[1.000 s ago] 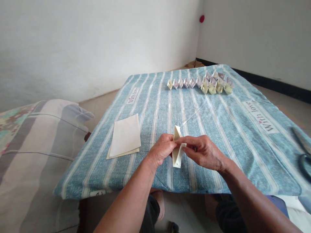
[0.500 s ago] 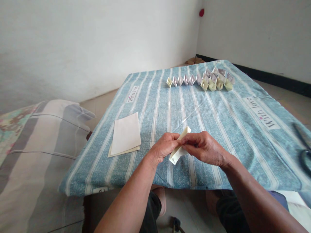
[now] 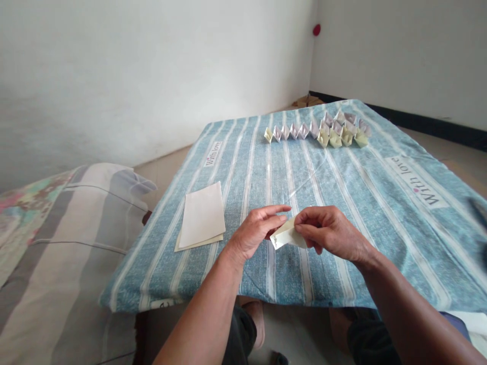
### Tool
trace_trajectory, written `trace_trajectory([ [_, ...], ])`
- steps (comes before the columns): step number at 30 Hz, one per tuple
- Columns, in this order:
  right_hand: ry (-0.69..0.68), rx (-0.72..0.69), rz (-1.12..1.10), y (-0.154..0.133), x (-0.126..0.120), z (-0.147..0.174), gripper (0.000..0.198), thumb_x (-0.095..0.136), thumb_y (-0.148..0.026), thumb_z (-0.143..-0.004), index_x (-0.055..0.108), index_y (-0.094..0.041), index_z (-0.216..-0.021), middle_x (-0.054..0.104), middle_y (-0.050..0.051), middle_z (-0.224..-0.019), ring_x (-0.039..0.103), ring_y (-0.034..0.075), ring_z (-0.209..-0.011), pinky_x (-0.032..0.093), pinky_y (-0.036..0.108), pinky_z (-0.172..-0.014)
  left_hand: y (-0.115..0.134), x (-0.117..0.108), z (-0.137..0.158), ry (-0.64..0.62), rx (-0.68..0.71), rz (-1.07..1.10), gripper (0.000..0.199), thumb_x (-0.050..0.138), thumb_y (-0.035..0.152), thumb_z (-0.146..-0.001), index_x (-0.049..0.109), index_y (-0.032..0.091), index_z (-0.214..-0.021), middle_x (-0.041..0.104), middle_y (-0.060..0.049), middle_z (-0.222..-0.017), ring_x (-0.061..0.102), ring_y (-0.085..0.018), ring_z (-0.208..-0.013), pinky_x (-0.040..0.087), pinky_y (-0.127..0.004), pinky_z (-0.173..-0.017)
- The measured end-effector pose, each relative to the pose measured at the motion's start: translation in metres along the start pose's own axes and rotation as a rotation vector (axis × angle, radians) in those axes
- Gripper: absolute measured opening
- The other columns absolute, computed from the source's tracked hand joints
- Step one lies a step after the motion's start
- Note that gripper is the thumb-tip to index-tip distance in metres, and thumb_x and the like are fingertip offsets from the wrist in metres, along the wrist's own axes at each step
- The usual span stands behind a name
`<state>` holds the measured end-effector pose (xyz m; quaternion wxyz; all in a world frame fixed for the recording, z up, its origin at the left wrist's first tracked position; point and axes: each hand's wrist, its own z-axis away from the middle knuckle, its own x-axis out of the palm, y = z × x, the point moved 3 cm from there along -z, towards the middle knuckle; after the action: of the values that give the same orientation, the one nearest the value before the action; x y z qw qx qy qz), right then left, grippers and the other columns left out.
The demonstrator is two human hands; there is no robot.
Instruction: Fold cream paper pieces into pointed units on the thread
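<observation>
A folded strip-like piece of pale yellow paper (image 3: 286, 235) is pinched between the thumb and fingers of my right hand (image 3: 332, 232), above the near half of the cloth-covered table. Part of the paper is hidden behind those fingers. My left hand (image 3: 251, 233) is at the paper's left side, its fingers stretched out and the thumb apart from them; whether a lower fingertip touches the paper I cannot tell. To the left lies a small stack of paper, a white sheet (image 3: 203, 215) over a yellowish sheet (image 3: 198, 245).
Several folded paper boats, whitish (image 3: 303, 131) and yellow-green (image 3: 335, 138), stand in rows at the table's far side. The striped blue tablecloth (image 3: 243, 271) has printed words. A blurred dark object (image 3: 480, 212) is at the right edge. A striped grey cloth (image 3: 91, 228) covers something at left.
My left hand has loosened its pinch and spread its fingers. The folded paper has turned in my right hand, now lying flatter. The view has shifted slightly.
</observation>
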<state>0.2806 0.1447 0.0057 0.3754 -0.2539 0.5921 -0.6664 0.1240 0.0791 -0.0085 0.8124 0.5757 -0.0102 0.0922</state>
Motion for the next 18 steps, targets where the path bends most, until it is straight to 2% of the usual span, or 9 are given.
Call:
trace_trajectory([
  [6,0.045,0.031,-0.147,0.004,-0.002,-0.002,0.013,0.063,-0.030,-0.077,0.062,-0.017,-0.073,0.057,-0.004,-0.047,0.045,0.007,-0.035,0.036,0.018,-0.033,0.004,-0.003,0.005,-0.016,0.032,0.031,0.035,0.071,0.036,-0.078,0.073,0.014,-0.106,0.066,-0.003,-0.071,0.059,-0.013,-0.060,0.052,-0.028,-0.056],
  [18,0.090,0.036,-0.199,0.000,-0.003,-0.002,0.017,0.067,-0.033,-0.073,0.062,-0.017,-0.071,0.057,-0.002,-0.047,0.046,0.007,-0.037,0.038,0.018,-0.034,0.008,-0.007,0.012,-0.044,0.147,0.102,0.026,0.072,0.031,-0.078,0.075,0.014,-0.096,0.069,-0.004,-0.073,0.062,-0.012,-0.054,0.052,-0.025,-0.053],
])
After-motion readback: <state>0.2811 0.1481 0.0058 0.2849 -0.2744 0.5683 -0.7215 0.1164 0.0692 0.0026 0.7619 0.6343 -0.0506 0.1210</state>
